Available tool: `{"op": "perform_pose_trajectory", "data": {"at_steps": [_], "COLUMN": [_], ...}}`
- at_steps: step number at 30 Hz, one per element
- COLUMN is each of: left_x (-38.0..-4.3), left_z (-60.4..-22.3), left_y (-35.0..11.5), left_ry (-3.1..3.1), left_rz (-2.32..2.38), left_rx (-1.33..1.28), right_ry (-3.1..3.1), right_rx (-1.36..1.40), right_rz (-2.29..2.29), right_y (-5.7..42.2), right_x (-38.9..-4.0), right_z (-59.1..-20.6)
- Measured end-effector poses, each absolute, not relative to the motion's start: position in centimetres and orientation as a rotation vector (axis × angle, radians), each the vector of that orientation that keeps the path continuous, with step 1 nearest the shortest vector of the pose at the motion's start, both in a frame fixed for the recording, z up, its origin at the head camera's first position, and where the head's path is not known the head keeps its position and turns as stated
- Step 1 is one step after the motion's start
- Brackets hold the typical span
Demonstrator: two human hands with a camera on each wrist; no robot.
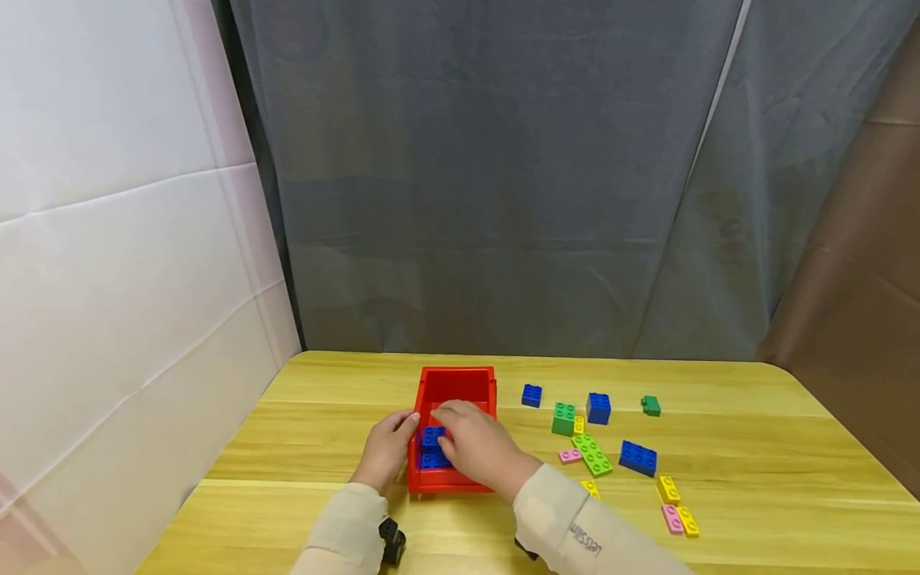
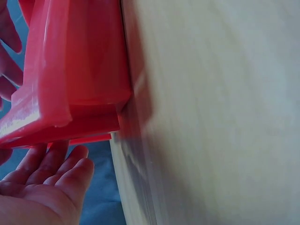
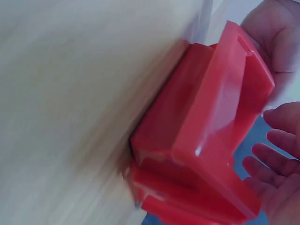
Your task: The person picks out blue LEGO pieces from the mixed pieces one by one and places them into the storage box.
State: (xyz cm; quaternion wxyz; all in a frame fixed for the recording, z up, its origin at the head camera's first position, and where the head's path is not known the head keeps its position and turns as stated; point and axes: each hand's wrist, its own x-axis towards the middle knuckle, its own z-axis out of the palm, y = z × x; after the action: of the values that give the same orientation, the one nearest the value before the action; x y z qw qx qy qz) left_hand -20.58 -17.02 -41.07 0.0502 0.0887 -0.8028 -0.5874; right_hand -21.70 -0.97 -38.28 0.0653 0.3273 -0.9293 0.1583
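Note:
A red plastic bin (image 1: 453, 479) stands on the table. My left hand (image 1: 388, 449) grips its left side, the thumb at the rim; the left wrist view shows the fingers of this left hand (image 2: 51, 183) against the outer wall. Inside the bin lie blue toy bricks (image 1: 433, 449), partly covered. My right hand (image 1: 477, 443) reaches in over the right wall, its thumb beside the blue bricks. In the right wrist view the fingers of the right hand (image 3: 281, 164) are spread loosely above the bin, and no held thing shows between them.
To the bin's right lie loose bricks: a small blue brick (image 1: 532, 395), a green brick (image 1: 564, 418), a lime brick (image 1: 592, 455), a large blue brick (image 1: 637, 458), a pink brick (image 1: 672, 519) and several others. Grey curtain (image 1: 467, 200) hangs behind the wooden table (image 1: 273, 479).

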Motion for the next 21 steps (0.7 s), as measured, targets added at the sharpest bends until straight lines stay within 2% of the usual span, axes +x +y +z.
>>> {"op": "perform_pose_trajectory", "data": {"at_steps": [21], "left_x": [-20.7], "left_z": [-41.1], "left_y": [-17.0], "left_ry": [-2.460], "left_rz": [-1.787], "left_rx": [0.299], "right_ry": [-2.598], "right_rx": [0.960], "right_rz": [0.588], "right_y": [2.7], "right_x": [-21.3], "right_z": [-36.4]}}
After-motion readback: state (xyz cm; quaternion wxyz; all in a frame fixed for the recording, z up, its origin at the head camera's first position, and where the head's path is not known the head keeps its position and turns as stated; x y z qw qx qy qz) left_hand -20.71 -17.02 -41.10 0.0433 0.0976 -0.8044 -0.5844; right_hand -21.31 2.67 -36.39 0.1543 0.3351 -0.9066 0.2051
